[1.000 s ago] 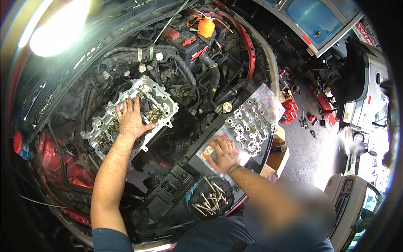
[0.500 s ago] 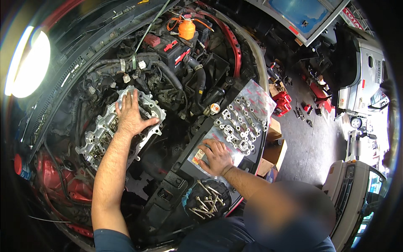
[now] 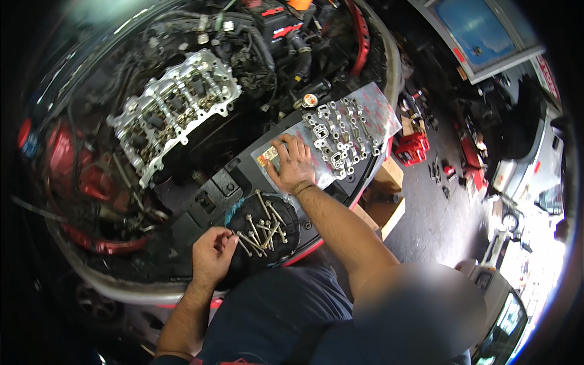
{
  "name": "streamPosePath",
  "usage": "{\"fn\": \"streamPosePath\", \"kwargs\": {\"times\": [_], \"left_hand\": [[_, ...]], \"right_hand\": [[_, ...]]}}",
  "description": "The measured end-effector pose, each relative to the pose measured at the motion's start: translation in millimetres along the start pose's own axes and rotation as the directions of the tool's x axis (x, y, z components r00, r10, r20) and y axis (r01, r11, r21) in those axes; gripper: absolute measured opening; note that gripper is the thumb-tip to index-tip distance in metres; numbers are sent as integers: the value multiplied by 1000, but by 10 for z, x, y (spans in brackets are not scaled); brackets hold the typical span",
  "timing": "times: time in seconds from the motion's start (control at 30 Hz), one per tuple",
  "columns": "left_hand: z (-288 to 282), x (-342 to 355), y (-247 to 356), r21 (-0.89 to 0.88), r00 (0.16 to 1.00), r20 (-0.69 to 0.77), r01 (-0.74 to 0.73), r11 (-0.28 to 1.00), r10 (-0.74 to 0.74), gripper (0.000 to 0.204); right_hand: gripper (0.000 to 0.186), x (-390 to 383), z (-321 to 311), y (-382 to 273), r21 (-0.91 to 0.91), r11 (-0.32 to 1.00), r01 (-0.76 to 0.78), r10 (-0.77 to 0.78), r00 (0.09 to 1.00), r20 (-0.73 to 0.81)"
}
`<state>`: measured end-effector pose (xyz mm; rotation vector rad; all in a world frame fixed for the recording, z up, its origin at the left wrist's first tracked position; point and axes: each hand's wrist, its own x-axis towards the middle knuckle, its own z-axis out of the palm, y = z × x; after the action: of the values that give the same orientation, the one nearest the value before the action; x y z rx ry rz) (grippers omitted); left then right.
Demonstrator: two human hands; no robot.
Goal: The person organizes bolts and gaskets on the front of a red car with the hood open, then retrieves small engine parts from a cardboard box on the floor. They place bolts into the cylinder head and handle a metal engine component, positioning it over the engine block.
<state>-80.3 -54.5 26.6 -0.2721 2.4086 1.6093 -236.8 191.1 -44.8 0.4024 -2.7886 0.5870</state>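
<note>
My right hand [image 3: 292,164] lies spread and flat on a clear plastic sheet [image 3: 384,112] that covers the front panel. Just beyond its fingers, rows of silver metal bearing caps [image 3: 342,135] rest on the sheet. My left hand [image 3: 213,252] is beside a pile of long bolts [image 3: 264,230], its fingers curled in and its thumb tip close to the nearest bolts. What those fingers hold, if anything, is hidden. The bolts lie loose on a round black cloth [image 3: 289,213]. At the upper left, a silver cylinder head [image 3: 182,103] sits in the engine bay with no hand on it.
A black battery [image 3: 277,24] and thick hoses [image 3: 301,52] stand at the far side of the bay. The radiator cap [image 3: 310,100] is near the sheet. Cardboard boxes [image 3: 386,198] and a red case [image 3: 412,146] are on the floor to the right.
My left hand has left the cylinder head and come back toward me to the bolts, its fingers now curled. The view has shifted; my right hand stays on the sheet.
</note>
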Motion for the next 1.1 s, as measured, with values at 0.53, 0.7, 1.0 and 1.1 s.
{"fn": "streamPosePath", "kwargs": {"times": [0.53,0.7,1.0,1.1], "left_hand": [[826,-261,-165,332,878,-457,314,889,-139,30],[818,-305,-240,240,848,-498,337,910,-182,26],[773,-378,-377,237,869,-491,199,951,-60,27],[745,-374,-343,233,883,-463,206,950,-78,32]], "right_hand": [[21,-24,-580,39,495,827,267,-261,962,-83],[15,-663,-761,-303,557,733,391,-581,786,213],[18,-1043,-692,-444,455,733,506,-670,652,354],[22,-1092,-606,-529,368,730,576,-683,628,372]]}}
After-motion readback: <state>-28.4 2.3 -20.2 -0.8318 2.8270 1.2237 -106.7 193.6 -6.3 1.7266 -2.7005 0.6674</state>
